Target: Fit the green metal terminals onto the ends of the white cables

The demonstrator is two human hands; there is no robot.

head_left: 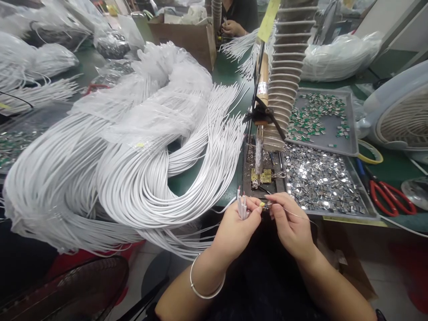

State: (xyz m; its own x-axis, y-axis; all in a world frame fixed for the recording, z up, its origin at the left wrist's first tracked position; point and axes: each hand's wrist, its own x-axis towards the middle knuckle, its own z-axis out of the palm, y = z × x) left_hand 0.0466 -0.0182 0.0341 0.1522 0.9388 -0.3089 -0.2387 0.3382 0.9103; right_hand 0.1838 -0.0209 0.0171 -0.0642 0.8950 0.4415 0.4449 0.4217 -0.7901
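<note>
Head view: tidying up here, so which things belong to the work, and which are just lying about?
Work: left hand holding white cable ends; right hand with fine wire; upright soldering iron; tray of metal clips.
Lying about: red-handled scissors; fan; yellow tape roll.

the view looks from the person's head, forward and steeply down, close above the left hand (234, 234) and right hand (290, 227) at 6 o'clock. the worktop (230, 76) spreads wide from 9 to 3 o'clock, with a co-worker (234, 18) well apart at 12 o'clock.
</note>
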